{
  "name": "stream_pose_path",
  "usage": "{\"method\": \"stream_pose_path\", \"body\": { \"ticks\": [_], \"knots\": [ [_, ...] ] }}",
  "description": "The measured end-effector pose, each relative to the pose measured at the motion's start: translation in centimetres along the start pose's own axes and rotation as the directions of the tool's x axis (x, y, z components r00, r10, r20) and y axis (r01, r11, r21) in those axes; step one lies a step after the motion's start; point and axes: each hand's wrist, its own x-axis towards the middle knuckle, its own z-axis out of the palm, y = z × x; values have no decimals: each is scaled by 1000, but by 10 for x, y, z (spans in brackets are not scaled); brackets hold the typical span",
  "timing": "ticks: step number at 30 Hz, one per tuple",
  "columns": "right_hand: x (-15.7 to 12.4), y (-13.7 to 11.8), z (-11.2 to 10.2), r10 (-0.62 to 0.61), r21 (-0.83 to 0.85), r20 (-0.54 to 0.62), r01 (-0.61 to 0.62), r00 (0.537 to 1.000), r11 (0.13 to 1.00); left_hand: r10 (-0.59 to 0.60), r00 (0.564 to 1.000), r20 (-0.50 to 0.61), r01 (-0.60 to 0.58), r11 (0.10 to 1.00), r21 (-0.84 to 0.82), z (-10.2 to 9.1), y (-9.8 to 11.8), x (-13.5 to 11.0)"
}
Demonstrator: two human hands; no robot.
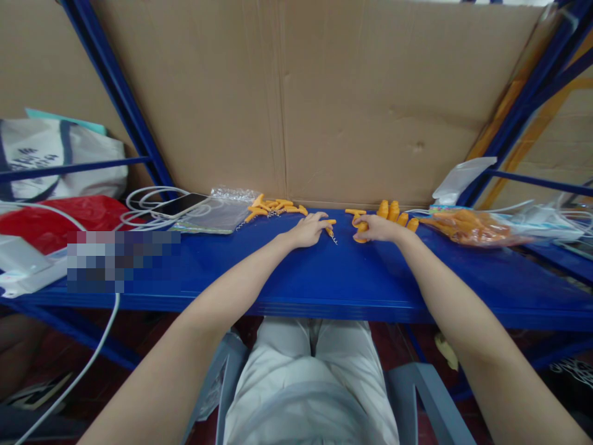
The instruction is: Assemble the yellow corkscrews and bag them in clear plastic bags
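Observation:
Both my hands rest on a blue shelf board (296,278). My left hand (309,230) pinches a small orange corkscrew (330,230) whose metal spiral points right and down. My right hand (376,228) is closed on an orange plastic piece (361,227); another orange T-shaped piece (356,212) lies just behind it. A row of orange caps (396,214) stands beside my right hand. A pile of orange corkscrews (273,207) lies left of my left hand.
A clear plastic bag (217,213), a phone (180,204) and white cables (143,207) lie at the left. A plastic bag of orange parts (467,226) sits at the right. A cardboard sheet (324,99) closes the back, with blue rack posts (125,105) on both sides.

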Motion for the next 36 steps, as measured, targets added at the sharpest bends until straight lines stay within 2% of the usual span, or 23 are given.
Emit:
{"method": "stream_pose_path", "body": {
  "ticks": [2,4,8,11,14,20,22,25,27,29,31,36],
  "knots": [
    [1,-10,4,26,118,76,-35,997,992,-51,999,13,51,999,2,1,-5,0],
    [2,-18,9,26,174,76,-39,997,984,-108,992,65,107,994,23,2,-10,0],
    [1,-24,12,-22,152,67,12,998,988,-132,980,149,121,989,80,2,-17,0],
    [-1,-24,9,-43,104,93,33,995,994,-102,988,115,89,990,111,-1,-15,0],
    [-3,-27,5,-12,55,76,8,997,998,-84,996,42,78,989,126,-5,-9,-1],
    [-5,-31,2,-6,27,67,4,998,1000,-170,985,29,168,984,53,-13,0,-4],
    [-6,-31,3,-11,31,59,9,998,999,-129,991,-16,130,990,46,-12,-1,-5],
    [-5,-29,5,-35,25,45,34,998,999,-7,997,-82,12,998,61,-3,-5,-3],
    [-3,-29,7,-44,-2,34,44,998,999,18,999,-33,-16,998,62,3,-7,-1],
    [-2,-29,8,-43,-33,31,44,999,998,1,999,52,-3,998,55,8,-8,1],
    [-1,-28,7,-30,-64,37,32,999,997,-23,996,91,18,998,56,10,-7,2],
    [-1,-24,2,79,-144,0,-78,997,987,-178,984,28,171,971,165,-3,-5,-2]
  ]
}}
